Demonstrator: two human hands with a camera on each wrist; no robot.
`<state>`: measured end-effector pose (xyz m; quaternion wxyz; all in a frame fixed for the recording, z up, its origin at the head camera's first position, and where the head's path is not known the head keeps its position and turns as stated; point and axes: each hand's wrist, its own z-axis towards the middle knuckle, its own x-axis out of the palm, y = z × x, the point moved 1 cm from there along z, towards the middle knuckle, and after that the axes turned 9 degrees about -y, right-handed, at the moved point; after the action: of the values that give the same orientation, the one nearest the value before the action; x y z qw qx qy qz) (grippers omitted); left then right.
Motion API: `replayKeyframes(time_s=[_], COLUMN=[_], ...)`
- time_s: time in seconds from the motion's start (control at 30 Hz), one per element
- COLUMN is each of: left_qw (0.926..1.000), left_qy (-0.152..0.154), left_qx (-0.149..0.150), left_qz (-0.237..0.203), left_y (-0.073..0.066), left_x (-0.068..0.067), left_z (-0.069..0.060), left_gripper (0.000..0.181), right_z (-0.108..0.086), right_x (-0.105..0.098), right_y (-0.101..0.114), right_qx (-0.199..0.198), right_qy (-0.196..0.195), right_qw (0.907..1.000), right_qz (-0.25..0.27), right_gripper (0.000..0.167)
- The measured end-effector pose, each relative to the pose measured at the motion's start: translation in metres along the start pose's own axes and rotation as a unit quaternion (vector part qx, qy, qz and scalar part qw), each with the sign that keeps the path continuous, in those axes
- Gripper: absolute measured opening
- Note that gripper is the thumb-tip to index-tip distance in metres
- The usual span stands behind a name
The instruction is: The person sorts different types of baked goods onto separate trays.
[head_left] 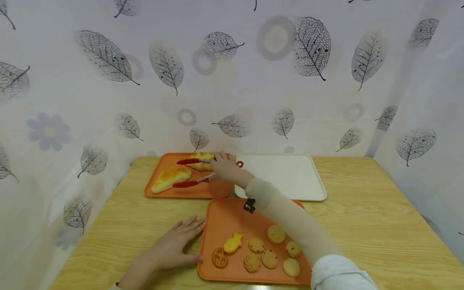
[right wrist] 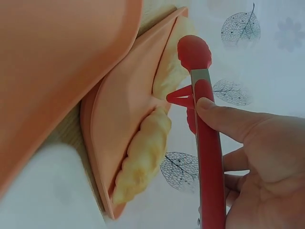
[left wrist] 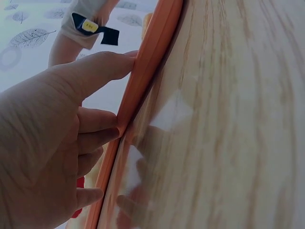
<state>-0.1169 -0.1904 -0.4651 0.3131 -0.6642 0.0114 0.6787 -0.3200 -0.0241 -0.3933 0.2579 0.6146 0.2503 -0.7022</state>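
Observation:
My right hand [head_left: 226, 168] grips red-and-metal tongs [head_left: 188, 183] above the back left orange tray [head_left: 174, 195]; their two red tips stand apart. In the right wrist view the thumb lies along the red handle [right wrist: 209, 157]. A long bread [right wrist: 143, 152] and a flatter, browned bread [head_left: 170, 179] lie on that tray. My left hand [head_left: 170, 245] has its fingers spread, with fingertips touching the left edge of the front orange tray [head_left: 204, 257], as the left wrist view also shows. Several cookies [head_left: 269, 258] lie on this tray.
A white tray [head_left: 282, 177] with nothing on it stands at the back, right of the bread tray. My right forearm passes over the front tray. A leaf-patterned curtain [head_left: 253, 88] hangs behind the wooden table [head_left: 362, 225].

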Motion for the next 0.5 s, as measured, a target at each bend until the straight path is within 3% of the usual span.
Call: replayKeyframes(time_s=[0.27,0.5], left_qw=[1.0000,1.0000], left_qy=[0.002,-0.003], left_qx=[-0.007,-0.004], left_qz=[-0.006,-0.003], left_y=[-0.001,-0.002], left_x=[0.000,0.001], left_z=[-0.001,-0.001], left_gripper=[0.091,0.091], right_z=[-0.039,-0.085], right_x=[-0.017,-0.028], right_y=[-0.024,-0.048], right_qx=[-0.016,-0.017], right_qy=[-0.035,-0.076], right_qw=[0.9990,0.9957], right_qz=[0.023,0.051], right_gripper=[0.071,0.072])
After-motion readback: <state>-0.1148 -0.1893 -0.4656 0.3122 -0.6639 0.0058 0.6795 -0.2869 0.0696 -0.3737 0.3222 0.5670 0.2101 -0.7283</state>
